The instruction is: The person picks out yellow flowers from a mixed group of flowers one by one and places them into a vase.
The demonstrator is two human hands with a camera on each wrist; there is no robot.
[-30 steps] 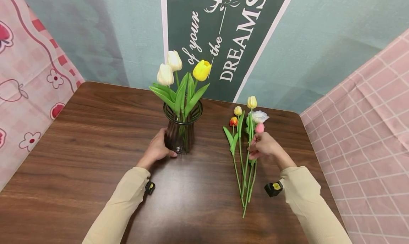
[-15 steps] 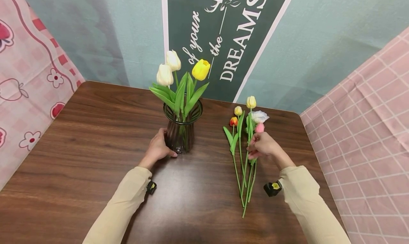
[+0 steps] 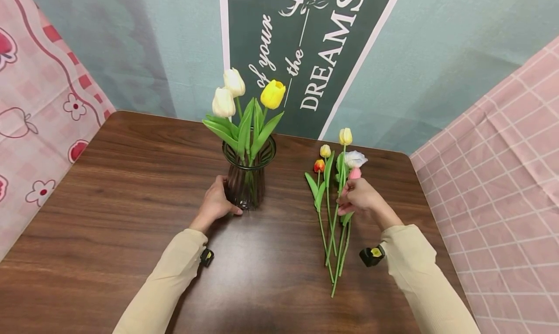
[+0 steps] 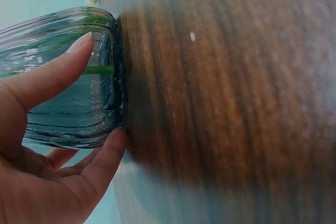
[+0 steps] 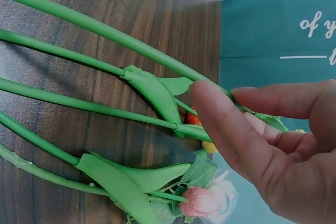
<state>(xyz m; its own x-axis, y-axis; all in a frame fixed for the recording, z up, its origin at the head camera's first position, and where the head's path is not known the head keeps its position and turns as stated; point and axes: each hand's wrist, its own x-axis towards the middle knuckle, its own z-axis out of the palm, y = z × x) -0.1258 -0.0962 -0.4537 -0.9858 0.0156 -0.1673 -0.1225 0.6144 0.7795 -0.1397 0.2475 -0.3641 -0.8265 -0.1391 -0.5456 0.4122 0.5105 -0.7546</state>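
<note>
A ribbed, dark-tinted glass vase (image 3: 246,186) stands upright, holding two white tulips (image 3: 223,102) and a yellow tulip (image 3: 273,94). Low on its left side, my left hand (image 3: 217,203) grips it, with thumb and fingers on either side of the base (image 4: 107,95). To the right, my right hand (image 3: 360,198) pinches the green stem (image 5: 105,27) of a pale yellow tulip (image 3: 345,137) between thumb and finger. That stem is raised above the neighbouring ones. Beside it lie a small yellow tulip (image 3: 325,151), an orange-red tulip (image 3: 319,166) and a pink tulip (image 5: 201,202).
A whitish-blue flower (image 3: 355,159) lies behind the pink tulip. The brown wooden table (image 3: 131,203) ends at a pale blue backdrop with a dark lettered panel (image 3: 301,52). Pink patterned cloths hang at the left (image 3: 39,96) and right (image 3: 506,178).
The pale yellow tulip has risen slightly, and its stem's lower end has lifted and swung left, away from the other stems. My left hand stays on the vase.
</note>
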